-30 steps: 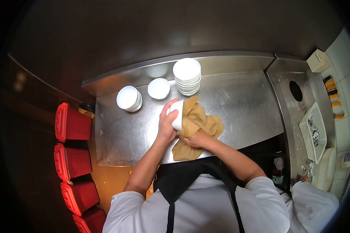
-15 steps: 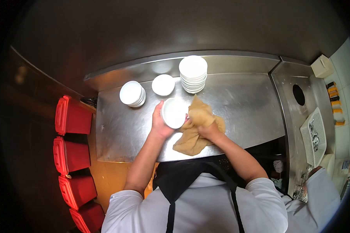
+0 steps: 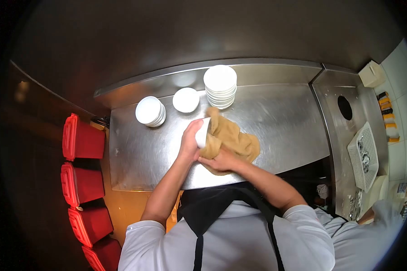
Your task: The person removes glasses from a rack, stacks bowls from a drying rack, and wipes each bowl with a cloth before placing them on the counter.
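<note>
My left hand (image 3: 191, 138) is wrapped round a white bowl (image 3: 202, 134), which is tipped on its side toward the right. A tan cloth (image 3: 233, 137) presses into the bowl's mouth and spreads over the steel table (image 3: 289, 122). Closed on the cloth, my right hand (image 3: 222, 161) is just below and right of the bowl. Behind stand a short stack of white bowls (image 3: 150, 111), a white bowl (image 3: 186, 100) and a tall stack of white dishes (image 3: 220, 86).
Red lidded bins (image 3: 88, 137) line the left side. On the right are a counter with a round hole (image 3: 345, 108), a white basket (image 3: 364, 156) holding metal items, and a co-worker's sleeve (image 3: 371, 239) at lower right.
The bowl has turned from facing up to lying sideways in my left hand. My right hand has moved left and down, bringing the cloth into the bowl. The co-worker's arm has shifted.
</note>
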The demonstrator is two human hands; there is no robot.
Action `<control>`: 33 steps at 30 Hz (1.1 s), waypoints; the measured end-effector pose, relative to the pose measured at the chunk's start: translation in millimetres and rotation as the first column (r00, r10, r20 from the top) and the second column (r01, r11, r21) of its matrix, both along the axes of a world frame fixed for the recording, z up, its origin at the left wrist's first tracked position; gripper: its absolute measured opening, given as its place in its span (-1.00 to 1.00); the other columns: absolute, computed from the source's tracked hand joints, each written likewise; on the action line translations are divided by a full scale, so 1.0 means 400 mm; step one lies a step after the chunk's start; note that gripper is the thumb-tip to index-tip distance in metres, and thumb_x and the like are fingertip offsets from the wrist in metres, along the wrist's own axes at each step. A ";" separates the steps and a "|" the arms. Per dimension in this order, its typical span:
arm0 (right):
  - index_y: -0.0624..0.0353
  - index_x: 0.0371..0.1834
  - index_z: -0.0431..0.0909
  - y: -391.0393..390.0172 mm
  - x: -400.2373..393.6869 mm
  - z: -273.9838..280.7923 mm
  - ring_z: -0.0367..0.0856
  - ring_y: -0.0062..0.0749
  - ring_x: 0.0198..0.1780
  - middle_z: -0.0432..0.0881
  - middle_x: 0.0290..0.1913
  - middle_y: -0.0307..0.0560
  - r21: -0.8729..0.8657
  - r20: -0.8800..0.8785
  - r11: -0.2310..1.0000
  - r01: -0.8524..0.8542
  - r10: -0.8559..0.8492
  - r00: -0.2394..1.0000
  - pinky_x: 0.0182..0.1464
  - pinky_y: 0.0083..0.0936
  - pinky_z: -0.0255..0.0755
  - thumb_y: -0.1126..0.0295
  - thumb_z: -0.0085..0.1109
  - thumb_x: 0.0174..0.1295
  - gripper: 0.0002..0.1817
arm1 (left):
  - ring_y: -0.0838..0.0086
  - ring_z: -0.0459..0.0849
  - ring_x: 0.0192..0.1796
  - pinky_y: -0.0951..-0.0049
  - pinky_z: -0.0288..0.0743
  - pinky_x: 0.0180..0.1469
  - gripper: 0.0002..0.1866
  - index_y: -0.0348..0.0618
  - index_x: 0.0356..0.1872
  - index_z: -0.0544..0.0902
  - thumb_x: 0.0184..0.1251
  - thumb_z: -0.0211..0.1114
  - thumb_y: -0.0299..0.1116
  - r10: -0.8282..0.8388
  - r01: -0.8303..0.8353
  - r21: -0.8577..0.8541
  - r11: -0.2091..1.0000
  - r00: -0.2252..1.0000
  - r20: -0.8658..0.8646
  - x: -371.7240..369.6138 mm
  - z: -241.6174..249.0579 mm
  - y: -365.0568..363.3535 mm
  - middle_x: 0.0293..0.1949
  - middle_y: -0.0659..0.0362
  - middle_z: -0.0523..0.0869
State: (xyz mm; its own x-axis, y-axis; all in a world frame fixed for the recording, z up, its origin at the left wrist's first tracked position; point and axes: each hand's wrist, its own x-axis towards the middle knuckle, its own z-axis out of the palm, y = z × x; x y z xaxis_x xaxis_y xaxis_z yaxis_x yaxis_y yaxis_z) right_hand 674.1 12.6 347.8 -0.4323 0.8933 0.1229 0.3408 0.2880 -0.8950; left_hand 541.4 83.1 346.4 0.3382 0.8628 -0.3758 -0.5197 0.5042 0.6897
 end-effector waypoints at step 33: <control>0.30 0.20 0.47 0.045 0.022 -0.003 0.57 -0.14 0.13 0.60 0.12 0.11 0.032 -0.317 0.862 0.506 -0.471 0.823 0.22 -0.31 0.41 0.15 0.25 0.31 -0.48 | 0.48 0.73 -0.12 0.39 0.52 0.14 -0.74 -0.34 0.08 0.61 0.48 0.15 -0.45 -0.025 0.246 0.523 0.816 0.919 -0.393 0.013 0.011 -0.081 -0.15 0.18 0.77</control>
State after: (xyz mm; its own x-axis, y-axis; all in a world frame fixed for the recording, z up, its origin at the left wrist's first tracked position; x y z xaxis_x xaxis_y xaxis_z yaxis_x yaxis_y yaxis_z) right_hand 682.8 30.7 346.8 0.1280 0.9507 0.2824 0.1948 0.2551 -0.9471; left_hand 546.7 50.7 350.8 0.4076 0.9125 0.0338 -0.1415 0.0265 0.9896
